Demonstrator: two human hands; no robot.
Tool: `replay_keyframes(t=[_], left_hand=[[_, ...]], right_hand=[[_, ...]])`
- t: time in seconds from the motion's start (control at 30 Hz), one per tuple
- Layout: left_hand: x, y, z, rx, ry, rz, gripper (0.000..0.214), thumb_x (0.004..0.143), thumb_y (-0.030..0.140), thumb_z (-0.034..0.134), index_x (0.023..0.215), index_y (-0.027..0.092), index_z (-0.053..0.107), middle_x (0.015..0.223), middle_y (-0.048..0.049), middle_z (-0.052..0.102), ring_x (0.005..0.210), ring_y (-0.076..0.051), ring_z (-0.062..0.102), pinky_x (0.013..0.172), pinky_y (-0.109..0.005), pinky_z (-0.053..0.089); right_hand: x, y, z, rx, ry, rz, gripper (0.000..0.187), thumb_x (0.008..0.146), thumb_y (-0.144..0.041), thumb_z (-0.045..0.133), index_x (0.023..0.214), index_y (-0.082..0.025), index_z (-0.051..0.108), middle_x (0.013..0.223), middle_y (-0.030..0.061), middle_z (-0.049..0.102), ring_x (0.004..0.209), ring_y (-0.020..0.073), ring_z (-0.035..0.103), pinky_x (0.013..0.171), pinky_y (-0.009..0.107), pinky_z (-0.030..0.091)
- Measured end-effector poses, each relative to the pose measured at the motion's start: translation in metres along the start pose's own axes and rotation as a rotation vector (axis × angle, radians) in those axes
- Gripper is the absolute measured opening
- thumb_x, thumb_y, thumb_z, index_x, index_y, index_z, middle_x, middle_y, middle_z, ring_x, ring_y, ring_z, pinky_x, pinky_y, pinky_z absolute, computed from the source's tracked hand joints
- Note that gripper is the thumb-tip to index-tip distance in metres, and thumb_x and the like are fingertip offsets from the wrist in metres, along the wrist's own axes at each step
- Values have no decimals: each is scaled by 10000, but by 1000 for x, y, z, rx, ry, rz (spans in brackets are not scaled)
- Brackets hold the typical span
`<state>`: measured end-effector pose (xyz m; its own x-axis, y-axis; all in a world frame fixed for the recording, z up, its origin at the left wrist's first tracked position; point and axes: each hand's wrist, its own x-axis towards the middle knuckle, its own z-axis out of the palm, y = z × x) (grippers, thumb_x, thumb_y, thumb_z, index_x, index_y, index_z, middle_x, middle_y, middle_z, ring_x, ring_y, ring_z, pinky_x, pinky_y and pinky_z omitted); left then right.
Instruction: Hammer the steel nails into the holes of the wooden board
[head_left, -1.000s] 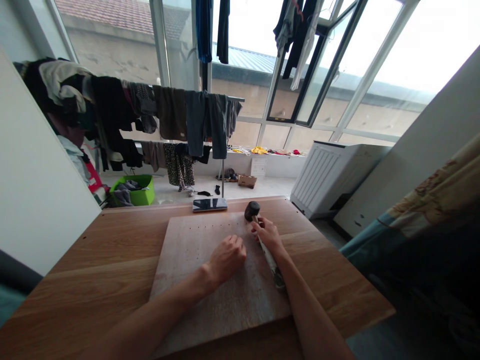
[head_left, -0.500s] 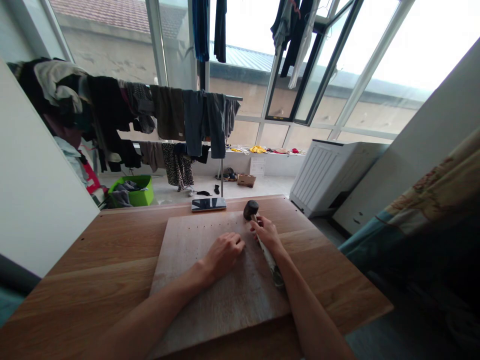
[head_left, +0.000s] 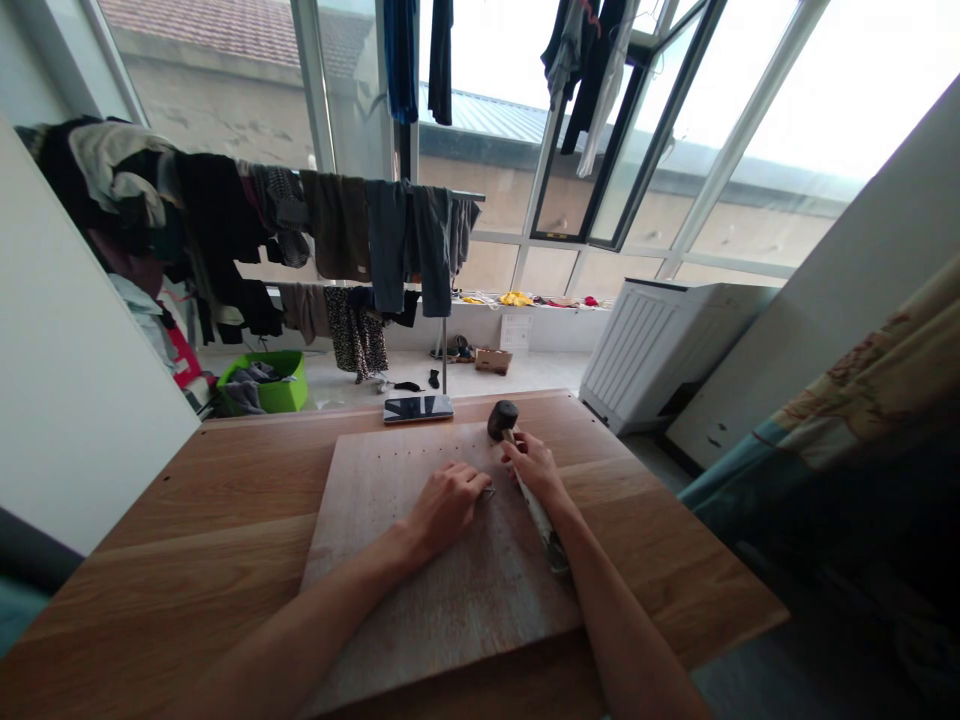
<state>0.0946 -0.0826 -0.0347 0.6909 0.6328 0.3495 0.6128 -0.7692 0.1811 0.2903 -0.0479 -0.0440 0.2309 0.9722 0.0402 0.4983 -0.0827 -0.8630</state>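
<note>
My right hand (head_left: 534, 466) is closed around the handle of a mallet (head_left: 503, 420), close below its black head. The pale, worn handle runs back under my wrist toward me. Over the wooden board (head_left: 405, 620), my left hand (head_left: 451, 500) rests with its fingers curled. Small thin, shiny bits show at its fingertips, too small to name. A row of small dark dots marks the far part of the board, with a few more near my left hand. The board lies at a slight angle on the wooden table (head_left: 202, 560).
A phone (head_left: 418, 408) lies at the table's far edge, beyond the board. Behind the table stand a clothes rack with laundry (head_left: 341, 230), a green basket (head_left: 289, 388) and a white ribbed appliance (head_left: 637, 350). A curtain (head_left: 840, 400) hangs at the right.
My left hand has shifted slightly left and turned, so the small shiny bits now show at its fingertips. My right hand and the mallet look unmoved.
</note>
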Motion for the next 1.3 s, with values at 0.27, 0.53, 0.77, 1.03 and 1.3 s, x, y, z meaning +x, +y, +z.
replay_keyframes(t=[0.27, 0.53, 0.77, 1.03, 1.3], left_hand=[[0, -5, 7, -111, 91, -100, 198, 936, 91, 503, 991, 185, 668, 938, -56, 731, 891, -200, 679, 871, -317, 496], [-1, -5, 8, -152, 107, -137, 191, 921, 71, 486, 979, 203, 611, 855, -30, 719, 814, -194, 681, 803, -289, 488], [1, -4, 7, -212, 126, -177, 113, 935, 140, 542, 950, 196, 639, 862, -35, 724, 818, -193, 683, 796, -285, 491], [1, -6, 9, -238, 165, -144, 169, 939, 136, 552, 960, 208, 704, 907, -34, 740, 877, -193, 680, 857, -306, 490], [2, -7, 9, -195, 153, -135, 130, 926, 144, 597, 938, 205, 711, 913, -37, 730, 905, -201, 665, 864, -317, 488]], right_hand=[[0, -1, 0, 23, 11, -16, 263, 874, -311, 578, 1061, -152, 674, 711, 23, 734, 390, 102, 576, 408, 190, 445], [-2, -2, -4, 50, 21, -6, 269, 853, -317, 552, 1024, -159, 687, 746, 30, 747, 414, 103, 582, 411, 195, 453], [-3, -3, -4, 55, 23, 5, 246, 841, -251, 535, 1014, -144, 672, 728, 28, 728, 420, 104, 573, 394, 191, 446], [-3, -1, -2, 29, 34, 0, 260, 858, -267, 559, 1067, -151, 663, 732, 22, 727, 421, 99, 575, 408, 186, 453], [-3, -3, -2, 21, 34, 9, 244, 864, -255, 563, 1060, -149, 663, 721, 20, 726, 421, 99, 576, 414, 186, 451]])
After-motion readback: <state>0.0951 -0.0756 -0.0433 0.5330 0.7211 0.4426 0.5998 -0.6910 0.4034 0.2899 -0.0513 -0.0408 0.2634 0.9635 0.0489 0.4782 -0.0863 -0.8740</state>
